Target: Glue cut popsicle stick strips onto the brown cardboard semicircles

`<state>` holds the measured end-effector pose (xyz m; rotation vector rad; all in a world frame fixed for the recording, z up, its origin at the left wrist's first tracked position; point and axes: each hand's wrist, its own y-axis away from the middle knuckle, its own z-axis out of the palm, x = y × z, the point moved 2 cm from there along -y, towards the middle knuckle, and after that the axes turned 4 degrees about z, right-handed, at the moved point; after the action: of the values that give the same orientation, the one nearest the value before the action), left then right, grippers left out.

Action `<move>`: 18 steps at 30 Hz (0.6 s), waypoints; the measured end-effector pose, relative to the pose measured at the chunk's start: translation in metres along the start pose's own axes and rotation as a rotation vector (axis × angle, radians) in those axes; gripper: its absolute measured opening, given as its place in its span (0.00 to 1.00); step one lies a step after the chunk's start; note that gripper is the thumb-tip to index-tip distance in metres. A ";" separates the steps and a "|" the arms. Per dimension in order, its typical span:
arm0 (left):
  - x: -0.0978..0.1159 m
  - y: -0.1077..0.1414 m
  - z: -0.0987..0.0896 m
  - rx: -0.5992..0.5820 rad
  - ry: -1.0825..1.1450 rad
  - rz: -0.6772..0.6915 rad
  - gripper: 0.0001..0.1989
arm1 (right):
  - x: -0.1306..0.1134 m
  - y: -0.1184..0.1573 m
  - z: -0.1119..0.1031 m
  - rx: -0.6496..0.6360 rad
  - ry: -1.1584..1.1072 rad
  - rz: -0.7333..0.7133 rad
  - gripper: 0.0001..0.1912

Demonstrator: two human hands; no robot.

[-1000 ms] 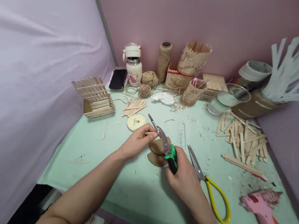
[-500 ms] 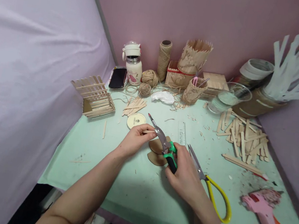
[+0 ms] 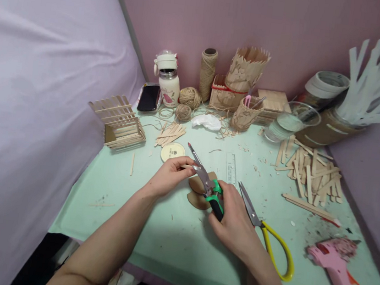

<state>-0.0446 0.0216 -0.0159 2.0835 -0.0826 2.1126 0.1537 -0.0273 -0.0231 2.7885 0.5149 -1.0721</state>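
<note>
My left hand (image 3: 171, 177) pinches a small wooden stick (image 3: 187, 165) near the middle of the table. The stick's end lies at the blades of green-handled cutters (image 3: 217, 196). My right hand (image 3: 235, 213) is wrapped round the cutters' handles, with the blades pointing up and left. Beneath the cutters lie brown rounded cardboard pieces (image 3: 197, 201). A round cream lid (image 3: 172, 152) lies just beyond my left hand. Yellow-handled scissors (image 3: 277, 245) lie to the right of my right hand, and a clear ruler (image 3: 231, 168) is behind it.
A slatted wooden stick piece (image 3: 125, 132) stands at left. Along the back are a bottle (image 3: 169, 87), twine (image 3: 190, 97), stick-covered pots (image 3: 245, 114) and a water cup (image 3: 287, 124). Loose sticks (image 3: 311, 173) and a pink glue gun (image 3: 340, 272) lie at right.
The cutters' blades and my left fingers have shifted slightly against each other, with the stick still between the fingers. The whole view has moved a little.
</note>
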 end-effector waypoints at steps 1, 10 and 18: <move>0.000 0.000 0.000 -0.006 -0.005 -0.005 0.07 | 0.000 0.000 0.000 -0.004 -0.001 0.000 0.28; 0.004 -0.001 0.001 -0.035 -0.020 0.005 0.06 | -0.003 -0.001 -0.001 -0.038 0.002 0.011 0.27; 0.002 -0.001 0.003 -0.057 0.012 -0.005 0.07 | -0.002 0.001 0.000 -0.079 -0.003 0.035 0.25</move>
<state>-0.0417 0.0223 -0.0141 2.0372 -0.1342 2.0941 0.1529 -0.0285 -0.0217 2.7171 0.4952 -1.0260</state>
